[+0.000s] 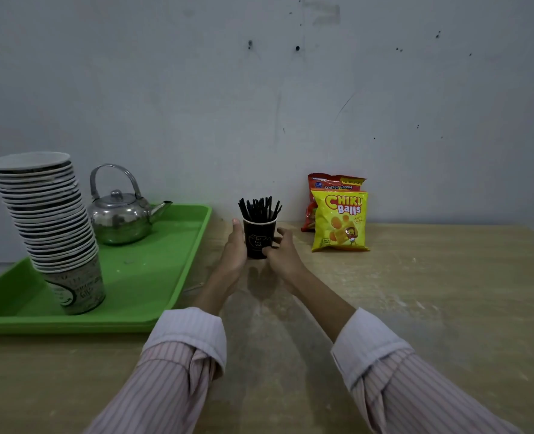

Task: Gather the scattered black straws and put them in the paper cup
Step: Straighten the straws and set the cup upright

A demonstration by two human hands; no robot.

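Cup (pixel 257 238) at frame centre, straws (pixel 259 208) standing in it; my left hand (pixel 236 245) and right hand (pixel 283 250) cup its sides, so I should steady it low and release gently to avoid tipping.

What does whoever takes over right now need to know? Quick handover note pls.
Left hand: wrapped on the left side of the black paper cup.
Right hand: fingers on the cup's right side.
Cup stands upright on the wooden table, between the green tray and the snack bags.
Done: black straws stand bunched in the cup; none visible loose on the table.
Left: release the cup.
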